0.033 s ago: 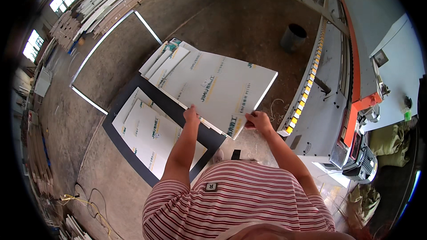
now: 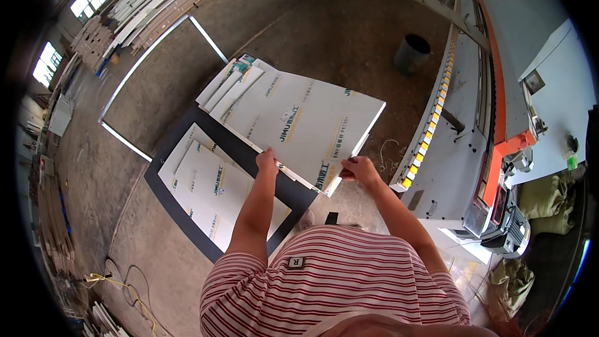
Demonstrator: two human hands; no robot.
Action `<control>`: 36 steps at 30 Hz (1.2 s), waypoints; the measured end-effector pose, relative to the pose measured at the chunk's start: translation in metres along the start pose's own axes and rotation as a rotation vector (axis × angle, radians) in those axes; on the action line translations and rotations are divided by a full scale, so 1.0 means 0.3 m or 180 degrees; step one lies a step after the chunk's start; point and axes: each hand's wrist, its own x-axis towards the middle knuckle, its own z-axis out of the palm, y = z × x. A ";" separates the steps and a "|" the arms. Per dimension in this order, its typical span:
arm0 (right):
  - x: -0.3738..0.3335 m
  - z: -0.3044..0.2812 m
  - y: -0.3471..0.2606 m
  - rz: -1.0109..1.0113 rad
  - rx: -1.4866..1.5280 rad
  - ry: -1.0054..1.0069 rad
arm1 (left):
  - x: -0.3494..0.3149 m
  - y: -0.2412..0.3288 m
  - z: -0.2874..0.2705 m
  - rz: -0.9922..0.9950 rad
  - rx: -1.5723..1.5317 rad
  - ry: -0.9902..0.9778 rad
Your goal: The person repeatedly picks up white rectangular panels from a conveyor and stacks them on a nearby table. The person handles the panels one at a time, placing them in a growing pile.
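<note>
A large white printed panel lies on top of a stack of similar boards, its long side slanting away from me. My left hand is closed on its near left edge. At the near right corner, my right hand pinches the right edge, thumb uppermost and fingers partly hidden beneath. Pale edges of lower boards show just past the panel's right side. Several narrower white boards rest at the far left end. A second, lower pile of white panels sits on the same dark board, left of my left forearm.
A long machine with an orange rail and a row of yellow and white blocks runs along the right. A dark round bin stands beyond the stack. White metal frame bars reach out left; yellow cable lies on the floor.
The top panel has shifted slightly left, baring more of the boards below along its right edge. Both hands have moved slightly left with it, still gripping.
</note>
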 end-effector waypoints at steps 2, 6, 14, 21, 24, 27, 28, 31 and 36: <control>0.077 -0.025 0.090 0.0105 -0.0022 0.0112 | 0.018 -0.006 -0.006 -0.0157 0.0399 0.0176; 0.027 -0.091 0.236 0.0202 -0.0295 0.0034 | -0.004 -0.129 -0.141 -0.0529 0.1259 -0.1222; -0.045 -0.320 0.670 0.1205 -0.0175 0.0079 | -0.075 -0.377 -0.325 -0.0924 0.1725 -0.3086; -0.082 -0.541 1.153 -0.0359 -0.4409 0.0090 | -0.069 -0.330 -0.178 0.0353 0.4813 -0.2738; -0.126 -0.497 1.063 0.0073 -0.5167 -0.0273 | 0.108 -0.342 -0.256 0.0831 0.5092 -0.2882; -0.159 -0.560 1.234 0.0628 -0.4510 -0.0053 | 0.160 -0.333 -0.162 0.0869 0.5089 -0.3056; -0.149 -0.567 1.292 0.0812 -0.4150 0.0063 | 0.138 -0.314 -0.136 0.1575 0.4806 -0.2931; -0.201 -0.577 1.263 0.0116 -0.4878 -0.0146 | -0.066 -0.210 0.045 0.0647 0.4117 -0.3206; -0.128 -0.666 1.219 0.0109 -0.4304 0.0633 | -0.172 -0.205 0.210 0.0065 0.4051 -0.3425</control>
